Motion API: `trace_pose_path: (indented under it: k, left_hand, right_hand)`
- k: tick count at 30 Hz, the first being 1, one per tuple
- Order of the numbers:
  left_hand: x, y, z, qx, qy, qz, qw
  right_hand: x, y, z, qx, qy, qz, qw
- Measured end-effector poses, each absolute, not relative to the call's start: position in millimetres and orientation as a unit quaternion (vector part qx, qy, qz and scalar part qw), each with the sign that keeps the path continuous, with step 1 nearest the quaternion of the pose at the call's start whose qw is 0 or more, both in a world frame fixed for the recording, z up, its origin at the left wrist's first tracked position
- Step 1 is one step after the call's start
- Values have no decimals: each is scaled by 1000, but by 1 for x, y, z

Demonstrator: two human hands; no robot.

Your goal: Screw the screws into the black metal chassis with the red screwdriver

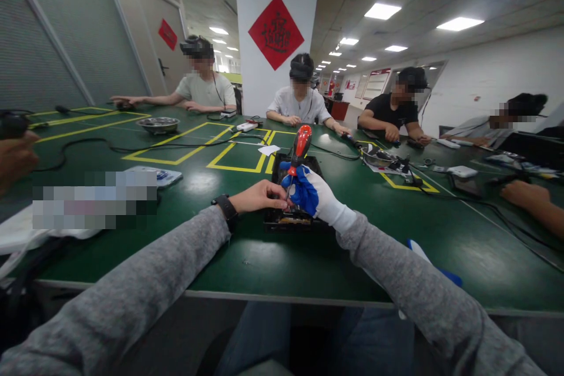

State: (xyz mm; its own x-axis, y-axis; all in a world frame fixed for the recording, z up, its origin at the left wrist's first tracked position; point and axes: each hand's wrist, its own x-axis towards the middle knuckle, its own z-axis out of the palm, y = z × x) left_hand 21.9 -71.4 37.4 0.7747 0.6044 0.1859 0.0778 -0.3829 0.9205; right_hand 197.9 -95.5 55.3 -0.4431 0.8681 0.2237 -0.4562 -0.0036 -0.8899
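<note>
A screwdriver with a red and black handle stands nearly upright, its handle leaning slightly right. My right hand, in a white glove with blue coating, is closed around it below the handle. Under both hands lies an open black casing with parts inside, mostly covered by my fingers. My bare left hand, a dark watch on its wrist, has its fingers pinched together near the screwdriver's lower end. Whatever those fingertips hold is too small to make out, and the screwdriver's tip is hidden.
Behind the casing lies a white paper scrap. A metal bowl stands far left, another bowl to the right. A blue and white glove lies by my right forearm. Black cables cross the green table. Several people sit around it.
</note>
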Motion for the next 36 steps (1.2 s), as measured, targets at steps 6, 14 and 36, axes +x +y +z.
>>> trace_pose_path:
  k: [6,14,36]
  left_hand:
    - [22,-71,36,775,212,274,528]
    - [23,-72,40,785,212,261,520]
    - [23,-70,37,795,209,254,510]
  right_hand:
    - [197,-101,60,-216,-505,671,498]
    - [198,-100,59,-222,-488,674,509]
    - [197,-103,59,-207,-518,658,506]
